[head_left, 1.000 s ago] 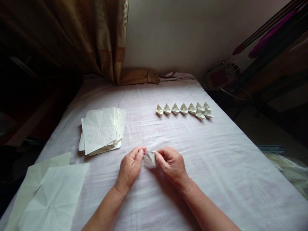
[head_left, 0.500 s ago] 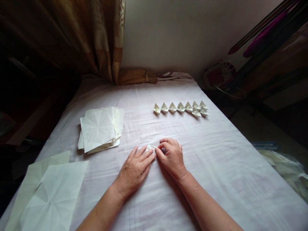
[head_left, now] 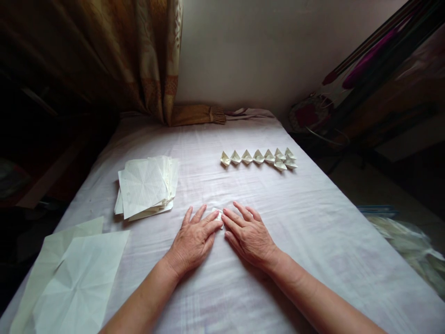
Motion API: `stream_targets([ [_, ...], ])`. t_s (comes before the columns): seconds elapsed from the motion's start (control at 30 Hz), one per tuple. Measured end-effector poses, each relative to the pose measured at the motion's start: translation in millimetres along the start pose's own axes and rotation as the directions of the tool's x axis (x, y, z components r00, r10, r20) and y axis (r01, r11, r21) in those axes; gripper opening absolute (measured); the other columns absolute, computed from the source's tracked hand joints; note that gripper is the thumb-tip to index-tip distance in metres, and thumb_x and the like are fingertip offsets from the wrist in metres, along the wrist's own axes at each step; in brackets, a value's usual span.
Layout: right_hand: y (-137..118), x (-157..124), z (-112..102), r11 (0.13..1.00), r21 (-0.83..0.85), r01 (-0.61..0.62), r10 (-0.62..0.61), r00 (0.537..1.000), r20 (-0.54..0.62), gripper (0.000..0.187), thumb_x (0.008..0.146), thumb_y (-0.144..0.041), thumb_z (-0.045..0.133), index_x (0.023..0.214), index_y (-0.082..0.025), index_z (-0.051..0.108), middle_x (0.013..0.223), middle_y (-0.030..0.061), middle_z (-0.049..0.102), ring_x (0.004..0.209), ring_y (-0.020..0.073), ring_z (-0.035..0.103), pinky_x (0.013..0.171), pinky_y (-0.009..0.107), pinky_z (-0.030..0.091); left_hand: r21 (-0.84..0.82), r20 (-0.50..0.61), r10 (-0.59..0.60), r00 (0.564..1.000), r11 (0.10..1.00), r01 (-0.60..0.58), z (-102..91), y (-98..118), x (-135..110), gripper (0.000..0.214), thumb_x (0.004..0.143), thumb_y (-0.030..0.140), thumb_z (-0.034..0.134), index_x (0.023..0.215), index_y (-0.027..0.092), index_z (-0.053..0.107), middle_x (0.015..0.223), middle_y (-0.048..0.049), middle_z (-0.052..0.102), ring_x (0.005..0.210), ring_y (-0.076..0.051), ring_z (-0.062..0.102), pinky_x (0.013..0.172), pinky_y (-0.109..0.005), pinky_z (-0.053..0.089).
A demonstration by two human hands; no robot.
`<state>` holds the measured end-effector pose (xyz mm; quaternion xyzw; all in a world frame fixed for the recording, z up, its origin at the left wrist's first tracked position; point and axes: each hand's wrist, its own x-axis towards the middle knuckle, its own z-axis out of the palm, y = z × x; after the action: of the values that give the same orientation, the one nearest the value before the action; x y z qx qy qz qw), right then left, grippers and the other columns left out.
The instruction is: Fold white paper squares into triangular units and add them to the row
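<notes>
A small piece of folded white paper [head_left: 218,215] lies on the cloth in front of me, mostly covered by fingers. My left hand [head_left: 194,236] rests flat with its fingers spread, the index fingertip pressing on the paper. From the right, my right hand [head_left: 248,234] also lies flat with fingers stretched out, its fingertips touching the paper's right edge. Farther off stands a row of small folded paper boats [head_left: 257,157], with a second short row at its right end. A stack of creased paper sheets [head_left: 144,188] sits to the left of my hands.
Two larger creased sheets [head_left: 78,283] overlap at the near left edge of the cloth-covered table [head_left: 194,144]. A patterned curtain [head_left: 158,69] hangs at the back left onto the table. Beyond the right edge is a plastic bag [head_left: 410,246] at a lower level.
My right hand has gone from a pinch at the paper's right side to lying flat with fingers extended. My left fingers have spread wider. The view has shifted slightly.
</notes>
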<state>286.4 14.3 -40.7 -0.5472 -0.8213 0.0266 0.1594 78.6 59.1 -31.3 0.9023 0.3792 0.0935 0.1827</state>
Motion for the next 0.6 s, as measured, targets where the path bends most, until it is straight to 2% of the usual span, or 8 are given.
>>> stream_targets([
  [0.13, 5, 2, 2, 0.999, -0.029, -0.014, 0.015, 0.999, 0.035, 0.044, 0.096, -0.04, 0.046, 0.136, -0.021, 0.054, 0.146, 0.0083, 0.048, 0.139, 0.0276, 0.035, 0.11, 0.042, 0.024, 0.011, 0.002, -0.019, 1.0, 1.0, 0.019, -1.7, 3, 3, 0.033, 0.089, 0.018, 0.05, 0.117, 0.031, 0.061, 0.146, 0.0035, 0.049, 0.144, -0.029, 0.029, 0.117, -0.062, 0.013],
  [0.23, 9, 5, 1, 0.998, -0.051, -0.04, 0.043, 0.998, 0.054, 0.046, 0.095, -0.044, 0.048, 0.135, -0.023, 0.055, 0.149, 0.0108, 0.044, 0.139, 0.0302, 0.034, 0.109, 0.046, 0.025, 0.018, 0.002, -0.009, 1.0, 1.0, 0.009, -1.7, 2, 3, 0.032, 0.089, 0.017, 0.049, 0.115, 0.031, 0.062, 0.147, 0.0027, 0.049, 0.144, -0.029, 0.028, 0.117, -0.063, 0.013],
  [0.43, 18, 20, -10, 0.989, -0.069, 0.13, -0.121, 0.986, 0.118, 0.042, 0.096, -0.043, 0.046, 0.131, -0.022, 0.057, 0.148, 0.0104, 0.045, 0.141, 0.0286, 0.031, 0.113, 0.048, 0.02, 0.024, 0.022, 0.001, 1.0, 1.0, -0.001, -1.8, 1, 3, 0.036, 0.087, 0.016, 0.049, 0.118, 0.031, 0.061, 0.148, 0.0015, 0.048, 0.144, -0.03, 0.027, 0.116, -0.065, 0.012],
  [0.53, 22, 25, -12, 0.974, -0.076, 0.212, -0.199, 0.968, 0.15, 0.05, 0.094, -0.046, 0.049, 0.135, -0.018, 0.054, 0.148, 0.0133, 0.044, 0.141, 0.0293, 0.032, 0.112, 0.047, 0.023, 0.032, 0.027, 0.002, 1.0, 0.999, -0.003, -1.7, 1, 3, 0.036, 0.087, 0.016, 0.049, 0.118, 0.031, 0.061, 0.149, 0.0014, 0.047, 0.144, -0.031, 0.027, 0.115, -0.065, 0.013],
  [0.6, 24, 26, -9, 0.972, -0.079, 0.22, -0.206, 0.965, 0.163, 0.058, 0.093, -0.051, 0.05, 0.14, -0.018, 0.049, 0.15, 0.0151, 0.041, 0.141, 0.0309, 0.031, 0.112, 0.049, 0.024, 0.038, 0.021, 0.009, 1.0, 0.999, -0.01, -1.1, 1, 3, 0.036, 0.088, 0.016, 0.049, 0.118, 0.032, 0.06, 0.149, 0.0016, 0.046, 0.144, -0.031, 0.026, 0.116, -0.065, 0.013],
])
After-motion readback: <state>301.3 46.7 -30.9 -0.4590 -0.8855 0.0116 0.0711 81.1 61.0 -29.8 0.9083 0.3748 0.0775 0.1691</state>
